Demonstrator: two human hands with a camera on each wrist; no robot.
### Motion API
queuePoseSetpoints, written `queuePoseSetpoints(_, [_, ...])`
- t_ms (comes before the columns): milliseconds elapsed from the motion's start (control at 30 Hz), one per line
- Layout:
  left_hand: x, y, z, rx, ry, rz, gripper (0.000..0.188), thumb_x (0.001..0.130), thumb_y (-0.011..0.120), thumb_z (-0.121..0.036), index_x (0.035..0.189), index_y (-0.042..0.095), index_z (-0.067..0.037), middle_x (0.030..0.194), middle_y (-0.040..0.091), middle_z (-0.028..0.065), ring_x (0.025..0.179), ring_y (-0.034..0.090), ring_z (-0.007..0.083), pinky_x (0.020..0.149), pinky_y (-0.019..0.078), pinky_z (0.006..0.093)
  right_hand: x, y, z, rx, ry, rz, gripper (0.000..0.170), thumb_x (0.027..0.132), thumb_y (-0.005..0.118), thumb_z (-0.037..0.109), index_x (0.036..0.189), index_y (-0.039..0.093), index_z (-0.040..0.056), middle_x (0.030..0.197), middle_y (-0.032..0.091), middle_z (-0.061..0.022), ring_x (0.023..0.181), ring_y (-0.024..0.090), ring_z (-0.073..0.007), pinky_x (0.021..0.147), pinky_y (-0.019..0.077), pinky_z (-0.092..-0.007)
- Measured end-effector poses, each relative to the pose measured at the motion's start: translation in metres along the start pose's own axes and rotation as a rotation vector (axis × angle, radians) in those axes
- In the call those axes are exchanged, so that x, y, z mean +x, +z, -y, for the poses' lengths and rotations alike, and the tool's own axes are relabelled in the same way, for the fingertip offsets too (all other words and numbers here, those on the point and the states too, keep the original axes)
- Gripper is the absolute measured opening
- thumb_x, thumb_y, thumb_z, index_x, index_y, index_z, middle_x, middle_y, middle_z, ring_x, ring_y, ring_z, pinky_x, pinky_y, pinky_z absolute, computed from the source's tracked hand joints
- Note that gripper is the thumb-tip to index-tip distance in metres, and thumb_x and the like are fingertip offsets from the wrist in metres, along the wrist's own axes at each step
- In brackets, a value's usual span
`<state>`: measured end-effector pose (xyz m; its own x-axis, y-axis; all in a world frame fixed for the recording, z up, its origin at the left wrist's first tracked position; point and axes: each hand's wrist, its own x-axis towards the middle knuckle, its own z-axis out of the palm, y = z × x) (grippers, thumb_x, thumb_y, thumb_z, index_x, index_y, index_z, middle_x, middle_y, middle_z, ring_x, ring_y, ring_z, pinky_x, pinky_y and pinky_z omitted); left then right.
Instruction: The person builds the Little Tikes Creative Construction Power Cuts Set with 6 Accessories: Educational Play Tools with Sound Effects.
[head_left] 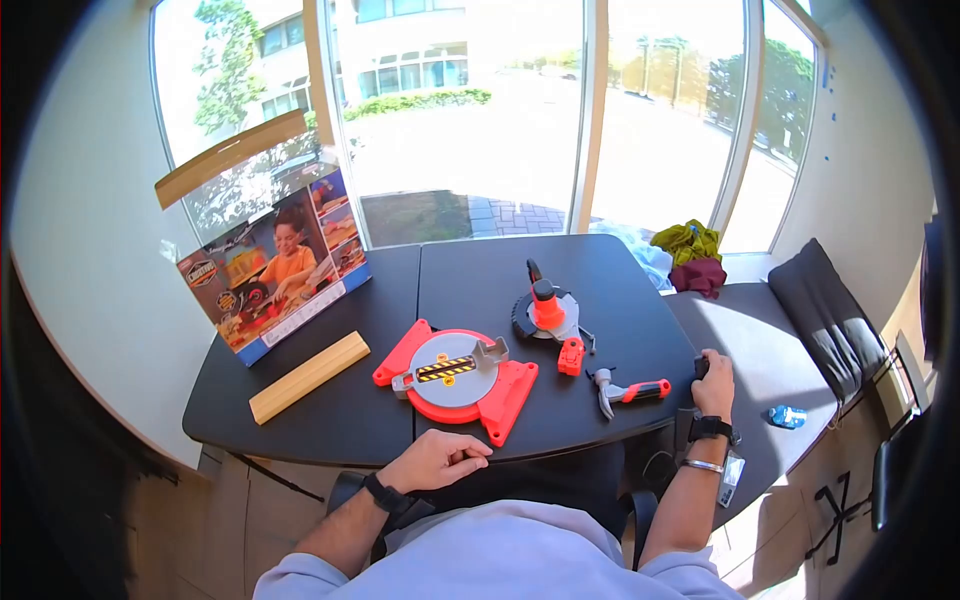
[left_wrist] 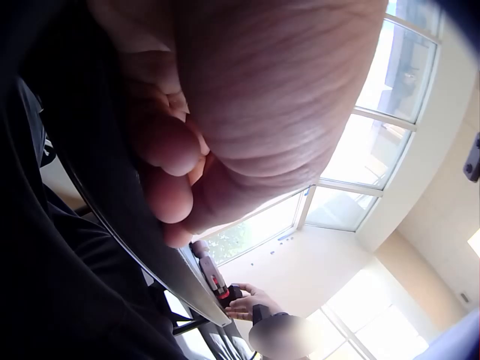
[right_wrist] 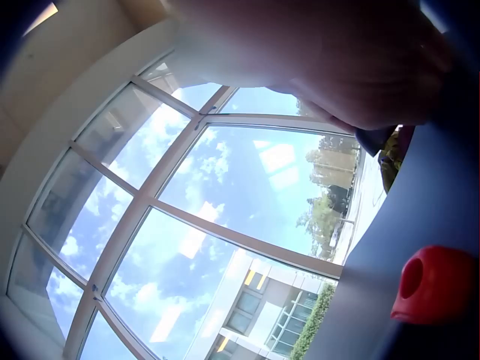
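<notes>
My left hand (head_left: 445, 460) rests at the table's front edge, fingers loosely curled and holding nothing. Just beyond it lies a red toy miter saw base (head_left: 512, 400) with a grey round turntable (head_left: 420, 350). At the table's right edge, my right hand (head_left: 714, 385) holds a small black object (head_left: 701, 368), mostly covered by the fingers; I cannot tell its kind. A toy hammer (head_left: 640, 391) with a grey head and a red and black handle lies left of that hand. The handle's red end (right_wrist: 435, 289) shows in the right wrist view.
A toy circular saw head (head_left: 547, 310) stands behind the hammer, a red block (head_left: 570, 356) in front of it. At left are a wooden plank (head_left: 310, 377) and an open picture box (head_left: 285, 265). A bench (head_left: 750, 335) with a cushion (head_left: 825, 310) flanks the table.
</notes>
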<state>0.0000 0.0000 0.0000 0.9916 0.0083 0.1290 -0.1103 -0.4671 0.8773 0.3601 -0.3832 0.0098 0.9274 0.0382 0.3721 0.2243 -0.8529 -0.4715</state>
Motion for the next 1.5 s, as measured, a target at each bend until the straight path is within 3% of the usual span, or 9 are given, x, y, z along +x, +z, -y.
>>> queuePoseSetpoints(200, [0.000,-0.001,-0.004,0.046,0.030,-0.013,0.021,0.100,0.078,-0.012,0.120,0.078,-0.003,0.093,0.082,0.0029,0.065,0.062,0.0031,0.064,0.0505,0.0219,-0.001,0.011,-0.013,-0.035,-0.075,0.078,0.057,0.081,0.066,-0.007,0.133,0.071,0.0155,0.146,0.059,-0.0166,0.131,0.062,-0.0423,0.111,0.0521,-0.0482])
queuePoseSetpoints(400, [0.000,-0.001,-0.002,0.069,0.046,-0.017,0.022,0.100,0.078,-0.014,0.119,0.078,-0.003,0.089,0.080,0.0026,0.064,0.063,0.0050,0.064,0.0512,0.0235,-0.002,-0.007,0.002,-0.014,-0.101,0.155,0.052,0.082,0.074,0.000,0.133,0.071,0.0089,0.143,0.062,-0.0186,0.134,0.060,-0.0408,0.113,0.0507,-0.0481])
queuePoseSetpoints(500, [-0.001,-0.002,-0.002,0.076,0.047,-0.011,0.022,0.100,0.078,-0.014,0.119,0.078,-0.003,0.089,0.080,0.0027,0.064,0.063,0.0055,0.064,0.0517,0.0240,-0.007,-0.018,0.011,-0.027,-0.165,0.091,0.053,0.081,0.082,0.007,0.133,0.070,0.0057,0.136,0.066,-0.0186,0.119,0.069,-0.0376,0.104,0.0556,-0.0459])
queuePoseSetpoints(567, [0.000,-0.002,-0.002,0.070,0.046,-0.009,0.022,0.100,0.078,-0.014,0.119,0.078,-0.003,0.089,0.080,0.0028,0.065,0.063,0.0057,0.064,0.0519,0.0241,-0.009,-0.036,0.034,0.232,-0.152,0.114,0.053,0.081,0.086,0.011,0.132,0.070,0.0027,0.127,0.071,-0.0186,0.095,0.076,-0.0312,0.089,0.0600,-0.0411])
queuePoseSetpoints(600, [0.000,-0.002,-0.002,0.074,0.043,-0.007,0.022,0.099,0.078,-0.014,0.118,0.078,-0.003,0.089,0.080,0.0030,0.065,0.064,0.0057,0.064,0.0521,0.0240,-0.008,-0.037,0.038,0.232,-0.152,0.114,0.053,0.081,0.086,0.011,0.132,0.070,0.0027,0.127,0.071,-0.0186,0.095,0.076,-0.0312,0.089,0.0600,-0.0411])
queuePoseSetpoints(667, [-0.001,-0.002,-0.002,0.078,0.037,-0.003,0.022,0.099,0.078,-0.014,0.118,0.078,-0.003,0.089,0.080,0.0032,0.065,0.064,0.0058,0.064,0.0522,0.0238,-0.009,-0.039,0.047,0.311,-0.240,0.059,0.050,0.083,0.086,0.010,0.130,0.070,0.0005,0.118,0.075,-0.0190,0.078,0.076,-0.0242,0.076,0.0602,-0.0366])
queuePoseSetpoints(967, [0.000,-0.003,-0.004,0.064,0.018,0.002,0.022,0.099,0.077,-0.015,0.118,0.077,-0.003,0.090,0.079,0.0068,0.067,0.067,0.0092,0.068,0.0548,0.0262,-0.034,-0.070,0.101,0.435,-0.342,0.199,0.046,0.085,0.087,0.007,0.127,0.072,-0.0003,0.112,0.078,-0.0182,0.080,0.076,-0.0216,0.075,0.0609,-0.0351])
queuePoseSetpoints(1200, [-0.001,-0.003,-0.001,0.095,0.053,-0.002,0.021,0.100,0.078,-0.014,0.118,0.078,-0.004,0.086,0.078,0.0029,0.065,0.063,0.0059,0.063,0.0512,0.0244,-0.050,-0.077,0.129,0.494,-0.483,0.207,0.044,0.085,0.088,0.009,0.126,0.073,-0.0001,0.111,0.079,-0.0159,0.087,0.078,-0.0229,0.079,0.0609,-0.0347])
queuePoseSetpoints(1500, [-0.001,-0.002,-0.003,0.083,0.056,-0.011,0.021,0.100,0.077,-0.015,0.118,0.078,-0.004,0.083,0.076,0.0030,0.063,0.062,0.0070,0.062,0.0500,0.0251,-0.065,-0.075,0.151,0.529,-0.578,0.368,0.042,0.085,0.089,0.012,0.122,0.073,-0.0006,0.113,0.079,-0.0158,0.091,0.078,-0.0246,0.083,0.0622,-0.0362])
